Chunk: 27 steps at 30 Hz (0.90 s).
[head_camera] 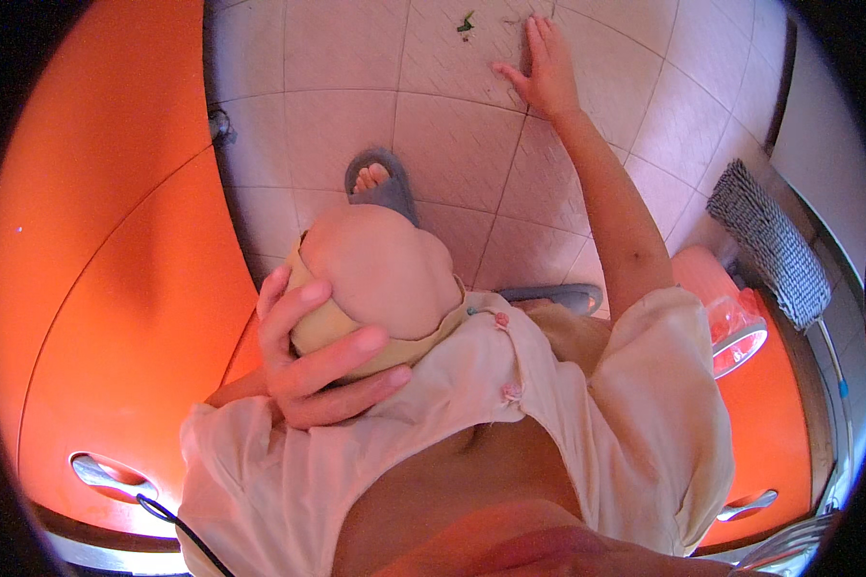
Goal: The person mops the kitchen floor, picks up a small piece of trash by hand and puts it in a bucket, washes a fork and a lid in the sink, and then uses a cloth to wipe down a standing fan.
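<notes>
My right hand (548, 76) reaches out low over the tiled floor (346, 43), thumb apart from the fingers and nothing in its grasp. Whether its fingertips touch the tile, I cannot tell. Just left of them lies a small torn piece of green leaf (466, 23), with a tiny dark scrap (465, 39) below it. A thin strand (512, 21) is near the fingertips. My left hand (325, 360) rests on my bent knee, fingers spread across the rolled edge of a yellowish trouser leg (307, 328).
Orange cabinet doors (115, 288) run along the left. To the right stand a flat mop with a grey woven head (772, 245) and a red bin with a plastic liner (722, 317). My grey slippers (397, 191) are on the floor. A black cable (187, 534) hangs lower left.
</notes>
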Tool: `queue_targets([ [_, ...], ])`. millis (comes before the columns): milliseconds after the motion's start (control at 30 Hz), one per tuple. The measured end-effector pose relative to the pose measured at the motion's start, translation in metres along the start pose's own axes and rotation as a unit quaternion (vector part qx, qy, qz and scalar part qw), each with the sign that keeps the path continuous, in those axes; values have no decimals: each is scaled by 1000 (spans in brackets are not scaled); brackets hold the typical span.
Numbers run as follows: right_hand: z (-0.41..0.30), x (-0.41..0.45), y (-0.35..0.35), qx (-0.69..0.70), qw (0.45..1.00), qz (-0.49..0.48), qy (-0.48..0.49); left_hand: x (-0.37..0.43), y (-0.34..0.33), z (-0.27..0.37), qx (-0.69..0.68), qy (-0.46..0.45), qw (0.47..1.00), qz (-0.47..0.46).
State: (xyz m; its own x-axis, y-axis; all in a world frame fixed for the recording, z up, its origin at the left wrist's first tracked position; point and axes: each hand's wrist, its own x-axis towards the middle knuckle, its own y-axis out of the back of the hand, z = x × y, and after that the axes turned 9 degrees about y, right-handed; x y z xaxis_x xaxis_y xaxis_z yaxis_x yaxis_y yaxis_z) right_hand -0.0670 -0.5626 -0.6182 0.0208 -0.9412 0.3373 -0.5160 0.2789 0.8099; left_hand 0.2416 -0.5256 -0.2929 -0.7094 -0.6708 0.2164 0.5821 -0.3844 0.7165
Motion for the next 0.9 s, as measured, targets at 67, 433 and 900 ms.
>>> queue_targets([
  [67,-6,5,-4,-16,999,6,44,3,2,3,5,9,1000,-6],
  [433,-43,21,-76,149,985,82,20,3,-3,4,15,5,1000,6],
  [900,35,-43,41,170,954,-127,-213,17,-2,14,6,23,999,-46],
])
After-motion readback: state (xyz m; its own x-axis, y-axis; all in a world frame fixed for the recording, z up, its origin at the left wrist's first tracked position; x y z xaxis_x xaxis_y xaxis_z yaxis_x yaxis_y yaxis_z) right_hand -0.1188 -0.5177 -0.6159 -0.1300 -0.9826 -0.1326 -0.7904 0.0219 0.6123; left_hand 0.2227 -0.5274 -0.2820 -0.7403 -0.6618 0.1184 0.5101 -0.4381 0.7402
